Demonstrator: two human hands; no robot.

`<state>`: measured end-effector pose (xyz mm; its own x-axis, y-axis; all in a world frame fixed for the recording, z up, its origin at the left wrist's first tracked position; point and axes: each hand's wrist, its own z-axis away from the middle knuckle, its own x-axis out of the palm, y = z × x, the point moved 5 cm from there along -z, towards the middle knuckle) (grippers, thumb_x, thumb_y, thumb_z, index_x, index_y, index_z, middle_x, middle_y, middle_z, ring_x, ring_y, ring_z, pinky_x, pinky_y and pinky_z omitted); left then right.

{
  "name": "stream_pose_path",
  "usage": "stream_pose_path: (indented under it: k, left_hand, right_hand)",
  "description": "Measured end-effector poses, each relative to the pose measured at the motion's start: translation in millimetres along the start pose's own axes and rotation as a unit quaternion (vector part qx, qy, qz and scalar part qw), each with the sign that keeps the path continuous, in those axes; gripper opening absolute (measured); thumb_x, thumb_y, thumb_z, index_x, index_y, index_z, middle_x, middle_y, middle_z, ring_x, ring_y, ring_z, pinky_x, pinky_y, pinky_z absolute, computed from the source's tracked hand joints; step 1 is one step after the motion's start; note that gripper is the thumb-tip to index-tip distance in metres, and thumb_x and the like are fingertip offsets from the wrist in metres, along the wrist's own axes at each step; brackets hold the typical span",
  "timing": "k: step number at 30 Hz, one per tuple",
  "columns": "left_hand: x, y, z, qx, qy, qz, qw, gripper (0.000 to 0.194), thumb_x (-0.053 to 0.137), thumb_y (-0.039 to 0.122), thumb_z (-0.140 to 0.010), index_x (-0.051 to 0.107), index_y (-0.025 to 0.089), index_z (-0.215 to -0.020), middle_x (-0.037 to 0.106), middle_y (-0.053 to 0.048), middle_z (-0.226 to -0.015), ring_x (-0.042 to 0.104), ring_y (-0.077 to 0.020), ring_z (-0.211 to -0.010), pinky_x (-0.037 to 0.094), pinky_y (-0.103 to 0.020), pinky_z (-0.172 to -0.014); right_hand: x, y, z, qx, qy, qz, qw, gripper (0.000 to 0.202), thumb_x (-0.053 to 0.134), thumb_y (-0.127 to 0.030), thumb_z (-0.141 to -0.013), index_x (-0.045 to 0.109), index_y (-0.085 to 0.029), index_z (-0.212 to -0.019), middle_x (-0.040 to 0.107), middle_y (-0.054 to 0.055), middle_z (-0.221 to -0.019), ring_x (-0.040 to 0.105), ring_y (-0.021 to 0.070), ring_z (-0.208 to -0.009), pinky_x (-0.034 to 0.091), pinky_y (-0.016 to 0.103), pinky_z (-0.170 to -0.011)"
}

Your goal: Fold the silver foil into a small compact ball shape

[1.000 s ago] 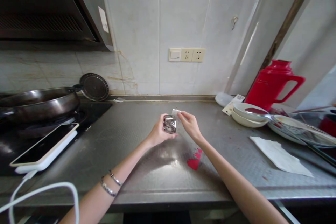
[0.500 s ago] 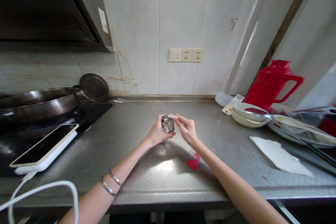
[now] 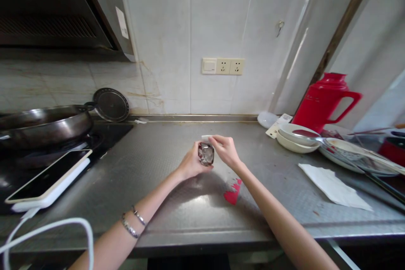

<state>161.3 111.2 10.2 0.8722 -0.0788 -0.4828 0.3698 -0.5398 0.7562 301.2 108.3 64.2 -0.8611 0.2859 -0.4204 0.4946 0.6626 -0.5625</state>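
My left hand (image 3: 190, 162) is wrapped around a small glass container (image 3: 206, 154), held above the counter. One squarish, shiny end of the glass faces me; I cannot tell whether it is a cup or a jar. Just to its right, my right hand (image 3: 226, 149) is closed, thumb and fingertips pinching a thin white strip (image 3: 206, 138) at the top of the glass. Whether the strip is paper or a label is not clear. Below my right wrist, a red torn-edged scrap (image 3: 232, 192) lies on the metal counter (image 3: 152, 147).
On the left, a pan (image 3: 47, 124) sits on the stove beside a phone (image 3: 50, 175) on a white block with a cable. To the right are a red thermos (image 3: 319, 103), stacked bowls (image 3: 297, 145), a white tissue (image 3: 332, 187) and plates with utensils.
The glass has shifted slightly right and down in view and turned a little. My right hand has moved slightly up and right, and the pinched white strip sits a little higher.
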Motion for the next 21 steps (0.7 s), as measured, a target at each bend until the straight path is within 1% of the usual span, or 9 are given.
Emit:
stream_pose_path:
  k: [2,4,8,11,15,16,18,19,21]
  left_hand:
    - [0.4,-1,0,-0.004,0.001,-0.014,1.0,0.082,0.082,0.029,-0.053,0.041,0.019,-0.123,0.062,-0.007,-0.108,0.061,-0.0241,-0.093,0.048,-0.036,-0.08]
    - [-0.3,-3,0,0.0,0.007,-0.002,1.0,0.086,0.082,0.028,-0.053,0.039,0.019,-0.127,0.061,-0.009,-0.112,0.061,-0.0253,-0.097,0.048,-0.037,-0.083]
    - [-1.3,-3,-3,0.021,0.01,0.012,1.0,0.085,0.081,0.025,-0.054,0.04,0.02,-0.128,0.059,-0.01,-0.12,0.06,-0.025,-0.102,0.048,-0.038,-0.087]
    - [-2.9,-2,-4,0.041,0.025,-0.009,0.999,0.08,0.08,0.023,-0.053,0.045,0.019,-0.124,0.058,-0.011,-0.122,0.058,-0.0265,-0.108,0.046,-0.039,-0.093]
    - [-5.8,0,-5,0.047,0.04,-0.024,0.998,0.075,0.079,0.024,-0.054,0.046,0.019,-0.122,0.057,-0.011,-0.123,0.057,-0.0261,-0.11,0.045,-0.04,-0.095]
    - [-6.8,0,-6,0.041,0.042,-0.021,0.998,0.075,0.079,0.024,-0.055,0.046,0.019,-0.121,0.058,-0.011,-0.122,0.058,-0.0255,-0.109,0.045,-0.04,-0.094]
    - [-8.5,-1,-5,0.027,0.044,-0.004,0.999,0.074,0.079,0.026,-0.055,0.045,0.019,-0.121,0.06,-0.01,-0.119,0.059,-0.0243,-0.106,0.046,-0.038,-0.092]
    - [-9.3,-1,-5,0.019,0.045,0.006,0.999,0.075,0.08,0.027,-0.056,0.045,0.019,-0.121,0.061,-0.01,-0.117,0.06,-0.0236,-0.104,0.047,-0.037,-0.091]
    - [-10.3,-1,-4,0.006,0.048,0.019,0.999,0.076,0.08,0.028,-0.056,0.043,0.018,-0.122,0.062,-0.009,-0.113,0.061,-0.0225,-0.099,0.048,-0.035,-0.087]
  right_hand:
    - [9,-1,0,0.018,-0.058,-0.025,0.998,0.041,0.048,-0.037,-0.09,0.066,-0.014,-0.062,0.061,0.0,-0.056,0.055,0.0124,-0.053,0.038,0.021,-0.049]
    - [14,-5,1,0.021,-0.079,-0.044,0.996,0.038,0.048,-0.036,-0.09,0.07,-0.014,-0.068,0.064,0.0,-0.06,0.058,0.0133,-0.057,0.04,0.021,-0.052]
    - [13,-17,3,-0.028,-0.072,-0.044,0.996,0.03,0.048,-0.032,-0.09,0.074,-0.017,-0.083,0.074,0.005,-0.081,0.068,0.0197,-0.079,0.05,0.027,-0.07]
    - [12,-26,7,-0.092,-0.076,-0.039,0.992,0.029,0.046,-0.028,-0.091,0.073,-0.018,-0.094,0.073,0.009,-0.099,0.069,0.0221,-0.093,0.051,0.031,-0.083]
    - [8,-32,14,-0.136,-0.069,-0.064,0.986,0.027,0.047,-0.026,-0.09,0.072,-0.021,-0.101,0.072,0.008,-0.105,0.066,0.0224,-0.102,0.049,0.034,-0.092]
    - [7,-31,14,-0.127,-0.068,-0.078,0.987,0.026,0.048,-0.027,-0.09,0.072,-0.022,-0.1,0.073,0.007,-0.103,0.066,0.0225,-0.102,0.049,0.034,-0.092]
    - [5,-26,13,-0.072,-0.058,-0.111,0.99,0.026,0.05,-0.032,-0.09,0.074,-0.023,-0.094,0.074,0.005,-0.096,0.068,0.0229,-0.096,0.051,0.034,-0.088]
    - [3,-21,11,-0.031,-0.039,-0.124,0.991,0.027,0.05,-0.034,-0.09,0.074,-0.022,-0.091,0.075,0.004,-0.091,0.069,0.0229,-0.091,0.052,0.033,-0.083]
    - [-3,-10,8,0.052,0.028,-0.134,0.989,0.032,0.05,-0.039,-0.09,0.074,-0.019,-0.086,0.074,0.003,-0.08,0.068,0.0221,-0.08,0.052,0.03,-0.071]
